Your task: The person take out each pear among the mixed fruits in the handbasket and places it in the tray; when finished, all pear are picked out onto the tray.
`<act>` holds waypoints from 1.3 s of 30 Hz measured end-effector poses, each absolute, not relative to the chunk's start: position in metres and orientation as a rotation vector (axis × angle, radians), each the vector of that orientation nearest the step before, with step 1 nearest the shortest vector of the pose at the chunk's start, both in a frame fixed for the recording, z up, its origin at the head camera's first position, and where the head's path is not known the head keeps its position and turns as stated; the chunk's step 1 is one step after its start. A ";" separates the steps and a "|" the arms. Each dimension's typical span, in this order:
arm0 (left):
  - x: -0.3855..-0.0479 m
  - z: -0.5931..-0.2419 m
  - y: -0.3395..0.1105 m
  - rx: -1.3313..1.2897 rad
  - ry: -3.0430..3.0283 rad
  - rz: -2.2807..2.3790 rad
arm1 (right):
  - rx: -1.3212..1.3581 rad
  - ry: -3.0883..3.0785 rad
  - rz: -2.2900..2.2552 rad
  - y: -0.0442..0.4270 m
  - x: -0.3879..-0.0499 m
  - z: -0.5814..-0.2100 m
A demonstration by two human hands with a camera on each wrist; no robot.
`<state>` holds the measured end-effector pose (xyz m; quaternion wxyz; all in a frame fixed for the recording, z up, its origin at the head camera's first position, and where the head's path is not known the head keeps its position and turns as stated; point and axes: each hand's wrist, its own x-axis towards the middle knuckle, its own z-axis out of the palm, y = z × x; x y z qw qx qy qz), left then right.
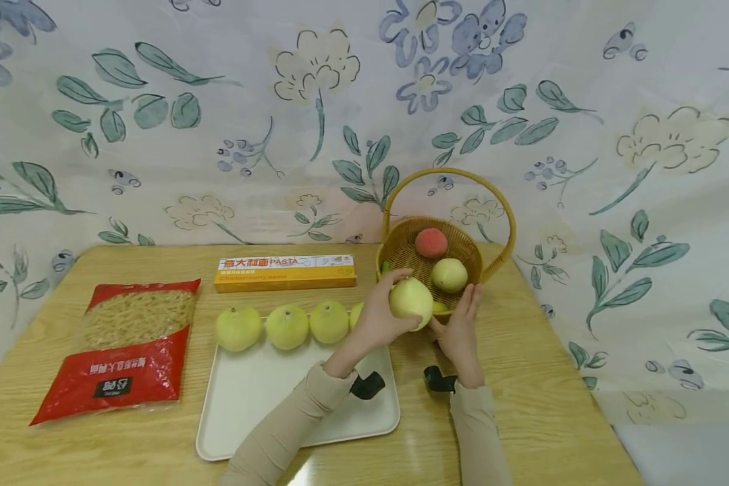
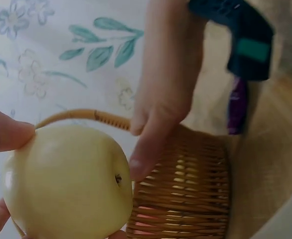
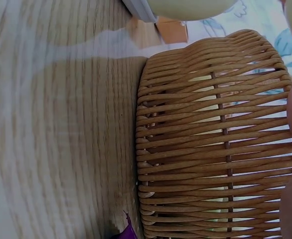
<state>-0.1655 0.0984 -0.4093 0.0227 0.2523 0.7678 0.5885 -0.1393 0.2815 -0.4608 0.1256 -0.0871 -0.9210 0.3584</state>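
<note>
My left hand point(image 1: 381, 317) holds a pale yellow-green apple point(image 1: 414, 302) in front of a wicker basket point(image 1: 407, 258). Its stem dimple shows in the left wrist view, with the thumb and fingertips around the fruit. Inside the basket lie a red peach-like fruit point(image 1: 431, 242), another pale apple point(image 1: 449, 275) and partly hidden green things. My right hand point(image 1: 460, 337) rests against the near right rim, its fingers straight and its thumb apart from them. The woven side point(image 3: 216, 144) fills much of the right wrist view.
A cream tray point(image 1: 249, 405) has a row of yellow-green fruits point(image 1: 287, 327) along its far edge. Behind it is a pasta box point(image 1: 285, 273); a red pasta bag point(image 1: 124, 351) lies left. A purple pointed thing point(image 3: 127, 233) is by the basket. The arched handle point(image 1: 449, 171) stands up.
</note>
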 end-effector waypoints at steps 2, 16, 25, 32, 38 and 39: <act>-0.158 -0.414 0.096 0.799 2.367 1.791 | -0.241 -2.684 1.034 0.283 -0.139 -0.461; -0.124 -0.443 0.083 0.823 2.406 1.624 | -0.269 -2.703 1.040 0.290 -0.136 -0.462; -0.107 -0.455 0.065 0.909 2.589 1.450 | -0.290 -2.717 1.075 0.286 -0.137 -0.461; -0.104 -0.457 0.054 0.960 2.735 1.327 | -0.304 -2.730 1.084 0.285 -0.139 -0.460; -0.102 -0.455 0.049 0.930 2.852 1.238 | -0.302 -2.733 1.093 0.282 -0.138 -0.460; -0.102 -0.455 0.048 0.928 2.867 1.221 | -0.301 -2.730 1.094 0.282 -0.138 -0.460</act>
